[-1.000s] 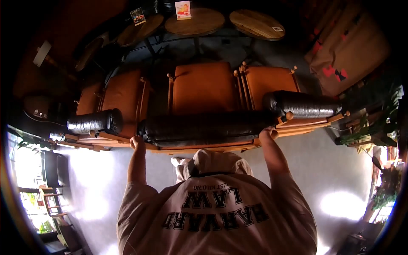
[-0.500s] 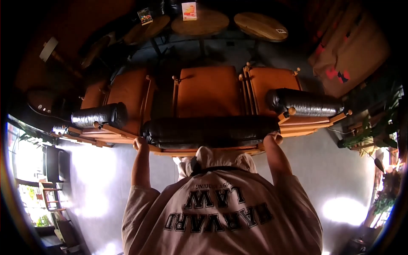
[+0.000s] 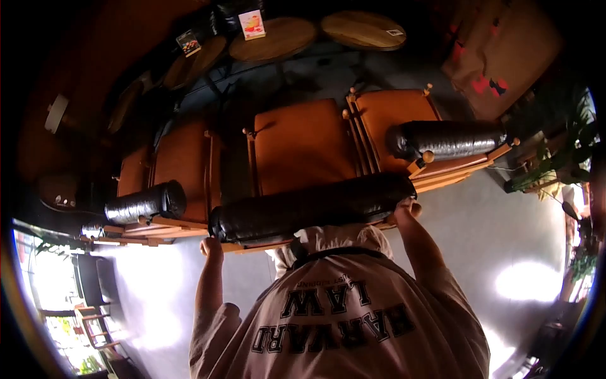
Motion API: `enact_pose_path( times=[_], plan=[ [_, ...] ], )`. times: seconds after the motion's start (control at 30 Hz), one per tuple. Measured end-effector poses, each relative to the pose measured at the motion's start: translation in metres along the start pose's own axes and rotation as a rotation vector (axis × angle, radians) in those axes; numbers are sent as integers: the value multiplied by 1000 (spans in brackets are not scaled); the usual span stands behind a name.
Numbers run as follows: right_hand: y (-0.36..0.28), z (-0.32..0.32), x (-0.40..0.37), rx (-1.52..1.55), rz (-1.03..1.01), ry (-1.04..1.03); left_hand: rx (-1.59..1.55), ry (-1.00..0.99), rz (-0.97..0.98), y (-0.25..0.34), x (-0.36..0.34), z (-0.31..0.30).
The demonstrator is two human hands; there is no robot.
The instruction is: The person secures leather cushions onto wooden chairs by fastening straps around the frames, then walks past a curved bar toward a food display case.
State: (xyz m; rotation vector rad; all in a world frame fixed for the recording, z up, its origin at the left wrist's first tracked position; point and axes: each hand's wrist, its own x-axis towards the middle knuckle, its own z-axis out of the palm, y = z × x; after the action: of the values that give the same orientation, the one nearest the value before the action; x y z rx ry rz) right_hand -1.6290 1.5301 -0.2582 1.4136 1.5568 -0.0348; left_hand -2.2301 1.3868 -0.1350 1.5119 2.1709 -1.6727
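Single head cam: wide view from above, body side of the fingers (image 3: 210,246), facing forward-down; shirt (image 3: 341,338) close, tables (image 3: 274,41) well past the fingers.

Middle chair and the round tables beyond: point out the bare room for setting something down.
The orange seat of the middle chair is largely bare between its side rails and the black roll. The rightmost round table is bare left of its small card. It's crowded at the roll's ends, by the left hand and right hand.
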Motion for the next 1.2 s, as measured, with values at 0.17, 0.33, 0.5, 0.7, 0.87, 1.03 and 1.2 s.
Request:
enact_pose_path(
  times=[0.17, 0.33, 0.5, 0.7, 0.87, 1.03, 1.2],
  plan=[
    [38, -57, -81, 124, -2, -107, -17, 17, 38, 4, -3, 2],
    [58, -85, -86, 169, -44, -202, -1, -100, 55, 3, -8, -12],
    [57, -79, -60, 238, -15, -264, -6, -59, 105, -1, -3, -15],
    [55, -81, -49, 210, 56, -185, 11, -27, 177, -9, 13, -18],
    [57, -108, -55, 112, 10, -228, 17, 26, 134, -21, 21, -51],
    [60, -145, -53, 137, -47, -236, 83, 85, 203, -34, 48, -54],
    [40, -109, 8, 126, 7, -176, 64, 3, 172, -36, 56, -84]
  ],
)
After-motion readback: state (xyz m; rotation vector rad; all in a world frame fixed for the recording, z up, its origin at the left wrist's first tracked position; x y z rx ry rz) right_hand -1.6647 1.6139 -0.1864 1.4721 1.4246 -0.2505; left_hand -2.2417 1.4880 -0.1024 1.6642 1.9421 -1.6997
